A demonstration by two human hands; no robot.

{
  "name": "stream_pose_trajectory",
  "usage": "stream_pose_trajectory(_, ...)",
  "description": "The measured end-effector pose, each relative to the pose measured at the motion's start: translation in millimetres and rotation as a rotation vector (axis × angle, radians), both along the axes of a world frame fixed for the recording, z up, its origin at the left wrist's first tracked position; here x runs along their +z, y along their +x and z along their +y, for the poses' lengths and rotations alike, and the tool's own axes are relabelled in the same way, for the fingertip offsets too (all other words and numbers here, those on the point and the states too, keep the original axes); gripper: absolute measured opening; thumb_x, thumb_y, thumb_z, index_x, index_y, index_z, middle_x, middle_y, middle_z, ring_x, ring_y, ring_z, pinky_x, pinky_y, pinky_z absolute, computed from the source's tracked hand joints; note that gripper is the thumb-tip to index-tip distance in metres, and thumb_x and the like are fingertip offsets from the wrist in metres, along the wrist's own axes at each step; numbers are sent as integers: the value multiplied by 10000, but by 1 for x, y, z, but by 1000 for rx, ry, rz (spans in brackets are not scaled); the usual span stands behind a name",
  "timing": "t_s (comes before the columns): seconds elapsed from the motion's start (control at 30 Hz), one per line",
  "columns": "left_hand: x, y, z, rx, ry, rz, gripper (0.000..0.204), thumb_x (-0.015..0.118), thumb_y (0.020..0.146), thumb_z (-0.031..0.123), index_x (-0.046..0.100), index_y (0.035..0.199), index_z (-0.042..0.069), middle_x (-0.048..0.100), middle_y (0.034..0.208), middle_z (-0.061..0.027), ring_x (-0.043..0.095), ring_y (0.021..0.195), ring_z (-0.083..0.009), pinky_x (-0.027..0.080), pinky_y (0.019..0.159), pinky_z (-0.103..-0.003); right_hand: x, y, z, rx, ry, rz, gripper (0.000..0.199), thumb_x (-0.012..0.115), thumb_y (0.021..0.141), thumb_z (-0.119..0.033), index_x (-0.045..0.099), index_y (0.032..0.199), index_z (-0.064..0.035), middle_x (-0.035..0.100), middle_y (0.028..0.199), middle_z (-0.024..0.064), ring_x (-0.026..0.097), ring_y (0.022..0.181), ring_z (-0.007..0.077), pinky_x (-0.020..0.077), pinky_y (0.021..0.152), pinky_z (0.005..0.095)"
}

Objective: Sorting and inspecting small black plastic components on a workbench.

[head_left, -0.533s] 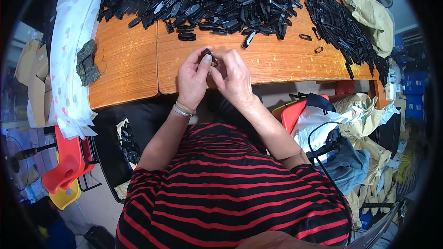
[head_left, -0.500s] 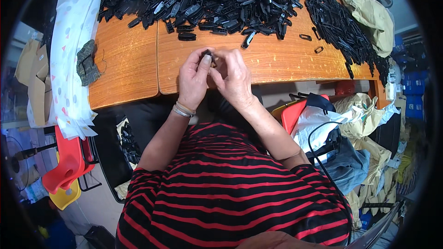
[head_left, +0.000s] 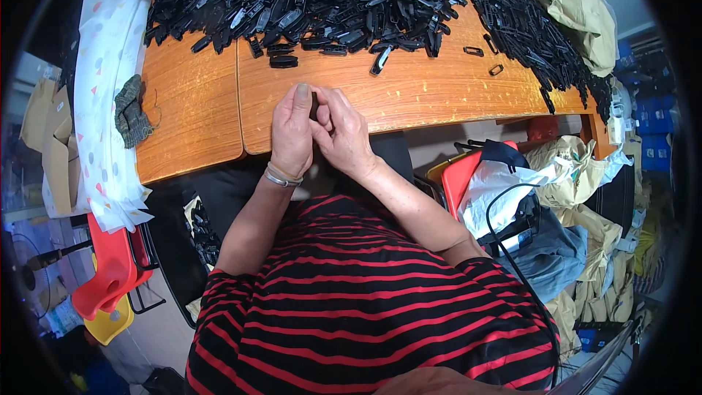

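Observation:
My left hand [head_left: 294,132] and my right hand [head_left: 342,130] meet just over the table's near edge. Between them is a small black plastic piece [head_left: 314,106], mostly covered by fingers, so its exact kind does not show. The left thumb lies straight along its side, and the curled fingers of the right hand press against it. Beyond the hands, a large heap of black plastic pieces [head_left: 314,7] covers the far part of the table. A few lie loose at its front, among them one with a pale top [head_left: 379,61].
The wooden table [head_left: 190,117] has a seam left of my hands. A spotted white cloth [head_left: 102,88] with a dark knitted glove [head_left: 130,111] hangs at the left. Small black frames [head_left: 519,36] are piled at the right. A red chair [head_left: 468,183] with bags stands below.
Both hands have shifted slightly left in the picture and turned, with the left thumb now straightened. The black piece stays between them. The whole view has also moved a little.

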State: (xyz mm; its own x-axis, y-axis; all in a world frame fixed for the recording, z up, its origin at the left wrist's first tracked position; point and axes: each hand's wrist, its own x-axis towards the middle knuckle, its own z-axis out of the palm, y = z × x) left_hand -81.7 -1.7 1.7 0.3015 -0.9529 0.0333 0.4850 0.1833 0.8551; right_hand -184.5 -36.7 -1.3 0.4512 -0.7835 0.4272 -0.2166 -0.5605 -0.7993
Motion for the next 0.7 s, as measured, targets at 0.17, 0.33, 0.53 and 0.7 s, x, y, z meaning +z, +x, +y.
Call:
stream_pose_trajectory(0.17, 9, 10, 0, 2, 37, -110, 298, 436, 1041, 276, 576, 932, 37, 510, 698, 12, 464, 616, -62, 405, 580, -205, 2, -12, -14, 171, 81, 62, 497, 751, 783, -76, 552, 1234, -19, 591, 848, 57, 576, 728, 116, 470, 597, 273)
stream_pose_trajectory(0.33, 7, 67, -19, 157, 239, -606, 170, 558, 971, 186, 628, 1071, 67, 609, 735, -33, 573, 636, -126, 463, 592, -259, -7, -50, -74, -103, 212, 110, 372, 724, 851, -171, 600, 1171, -25, 640, 762, 58, 611, 650, 139, 500, 616, 274)
stream_pose_trajectory(0.53, -1, 78, -39, 383, 284, -1450, 201, 628, 899, 238, 649, 1065, 126, 669, 793, -104, 648, 710, -267, 500, 645, -368, 13, -47, -109, -437, -71, 526, 413, 728, 816, -316, 606, 1068, -12, 689, 828, 182, 675, 778, 352, 525, 706, 435)
stream_pose_trajectory(0.7, -2, 69, -49, 371, 340, -1431, 187, 648, 882, 274, 682, 967, 111, 680, 837, -120, 653, 756, -296, 501, 661, -386, 12, -48, -118, -453, -171, 648, 318, 694, 837, -256, 622, 1071, -54, 700, 799, 144, 682, 750, 340, 529, 703, 434)
